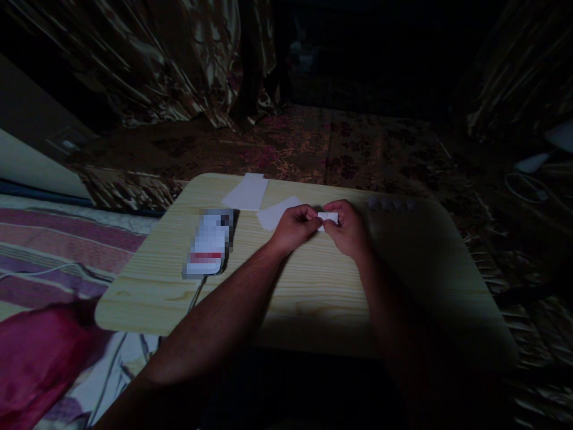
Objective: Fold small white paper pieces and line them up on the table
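Between my two hands is a small piece of folded white paper [329,217], held above the wooden table [313,298]. My left hand [295,227] pinches its left end, fingers closed. The right side is gripped by my right hand [347,227], with the thumb across the front. Loose white paper sheets [275,213] lie just beyond my left hand. Farther back and to the left is a stack of white paper [248,191]. Several small folded paper pieces [391,205] stand in a row to the right of my right hand, in shadow.
A phone [209,242], blurred out, lies on the table's left side with a cable [197,294] running from it. Left of the table is a striped bed cover [40,251] with a red cloth [42,358]. Patterned curtains [201,54] hang behind. The room is dim.
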`<state>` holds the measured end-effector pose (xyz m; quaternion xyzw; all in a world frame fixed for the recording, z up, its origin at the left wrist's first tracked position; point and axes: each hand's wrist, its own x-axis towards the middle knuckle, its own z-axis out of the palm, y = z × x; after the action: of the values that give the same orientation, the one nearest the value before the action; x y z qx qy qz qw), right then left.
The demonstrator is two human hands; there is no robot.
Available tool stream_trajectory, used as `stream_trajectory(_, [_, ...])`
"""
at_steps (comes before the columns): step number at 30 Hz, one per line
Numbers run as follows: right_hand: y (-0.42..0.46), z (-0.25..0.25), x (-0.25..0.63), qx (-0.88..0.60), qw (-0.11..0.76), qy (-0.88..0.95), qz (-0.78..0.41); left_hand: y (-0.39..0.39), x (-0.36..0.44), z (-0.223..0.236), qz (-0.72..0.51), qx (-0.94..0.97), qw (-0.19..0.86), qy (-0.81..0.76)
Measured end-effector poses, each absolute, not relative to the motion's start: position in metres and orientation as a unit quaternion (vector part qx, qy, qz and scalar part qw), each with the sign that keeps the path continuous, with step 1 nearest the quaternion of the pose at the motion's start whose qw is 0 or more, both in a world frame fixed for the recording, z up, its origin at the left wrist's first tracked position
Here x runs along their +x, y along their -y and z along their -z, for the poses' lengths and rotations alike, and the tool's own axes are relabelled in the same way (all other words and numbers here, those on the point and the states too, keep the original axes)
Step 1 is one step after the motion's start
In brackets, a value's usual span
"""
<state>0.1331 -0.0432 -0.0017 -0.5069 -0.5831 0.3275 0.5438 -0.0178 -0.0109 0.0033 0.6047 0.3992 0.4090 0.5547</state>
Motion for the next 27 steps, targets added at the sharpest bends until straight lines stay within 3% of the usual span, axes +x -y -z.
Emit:
stream_trajectory(16, [0.0428, -0.0072, 0.1371, -0.492, 0.538, 0.542, -0.418, 0.0136, -0.0167, -0.0055, -0.421, 0.57, 0.604, -0.365])
stream_trajectory(27, [0.0391, 0.0001, 0.1365, -0.509, 0.535, 0.533, -0.412, 0.0121, -0.0176, -0.0038, -0.4, 0.621, 0.538, -0.406])
